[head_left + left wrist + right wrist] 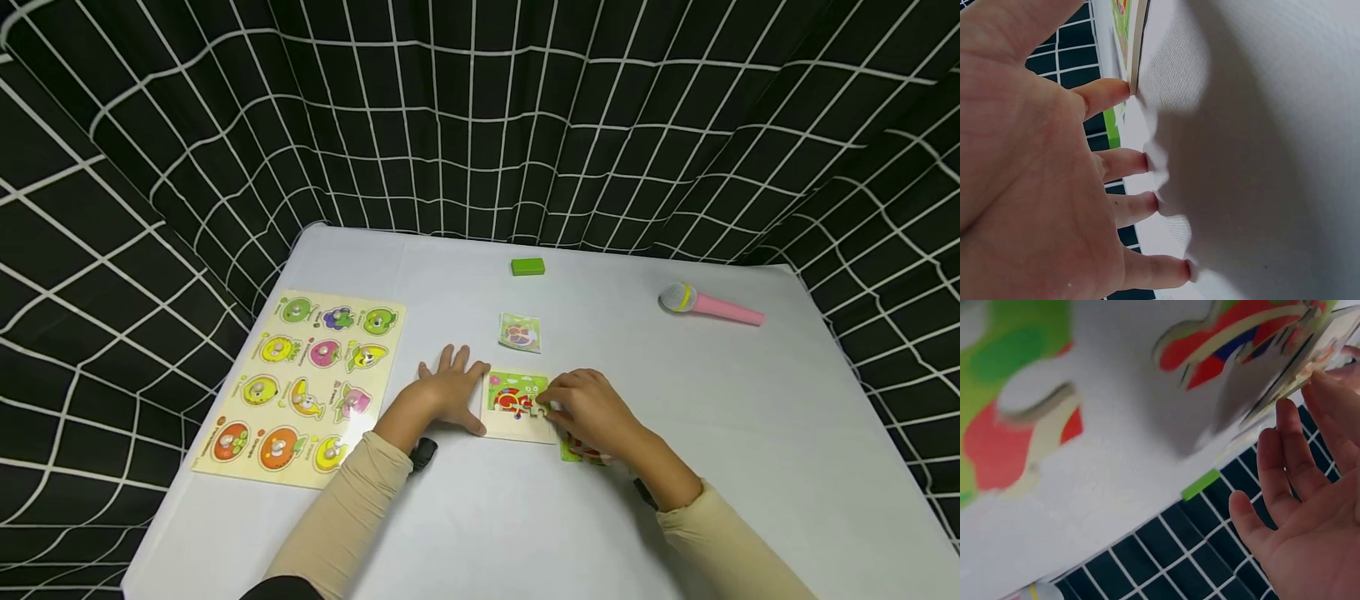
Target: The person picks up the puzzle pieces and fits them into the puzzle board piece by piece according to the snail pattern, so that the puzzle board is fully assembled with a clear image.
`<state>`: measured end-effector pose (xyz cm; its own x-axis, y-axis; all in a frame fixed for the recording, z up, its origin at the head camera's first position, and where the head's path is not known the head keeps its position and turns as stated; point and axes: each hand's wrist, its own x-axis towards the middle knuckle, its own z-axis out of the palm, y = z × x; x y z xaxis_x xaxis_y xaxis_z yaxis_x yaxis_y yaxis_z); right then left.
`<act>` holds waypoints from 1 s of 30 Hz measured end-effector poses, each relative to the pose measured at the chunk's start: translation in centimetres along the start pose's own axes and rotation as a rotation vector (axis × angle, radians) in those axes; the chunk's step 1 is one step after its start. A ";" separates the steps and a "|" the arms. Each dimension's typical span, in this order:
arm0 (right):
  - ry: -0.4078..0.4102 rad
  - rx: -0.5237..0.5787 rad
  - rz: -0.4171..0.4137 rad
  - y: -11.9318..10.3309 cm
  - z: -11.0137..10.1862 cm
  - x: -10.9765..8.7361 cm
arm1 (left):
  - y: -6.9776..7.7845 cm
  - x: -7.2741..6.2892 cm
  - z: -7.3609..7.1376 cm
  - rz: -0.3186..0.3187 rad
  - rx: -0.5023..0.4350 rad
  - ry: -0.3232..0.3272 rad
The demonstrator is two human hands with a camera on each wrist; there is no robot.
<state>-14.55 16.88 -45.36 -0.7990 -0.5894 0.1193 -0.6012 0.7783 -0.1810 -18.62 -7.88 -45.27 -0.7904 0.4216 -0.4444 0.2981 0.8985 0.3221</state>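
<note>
The tray lies flat on the white table, between the two hands. Puzzle pieces with a green and red print cover its far part; a bare strip shows along the near side. The left hand is spread, palm down: its thumb and index finger touch the tray's left edge, and the other fingertips rest on the table. The right hand pinches a piece between thumb and fingers over the tray's right side; whether that piece is seated cannot be determined. Loose pieces lie beneath the right hand, just beside the tray. The card lies beyond the tray, with the green block farther back. The fruit board is at left; the microphone is at far right.
</note>
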 end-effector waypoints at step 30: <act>0.004 -0.233 -0.003 -1.3 0.7 0.7 | -0.2 0.1 0.2 0.011 -0.007 0.014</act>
<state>-14.28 15.33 -45.75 -0.7972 -0.5909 0.1238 -0.5899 0.8060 0.0491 -18.68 -8.03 -45.51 -0.7944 0.4299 -0.4290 0.3034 0.8928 0.3329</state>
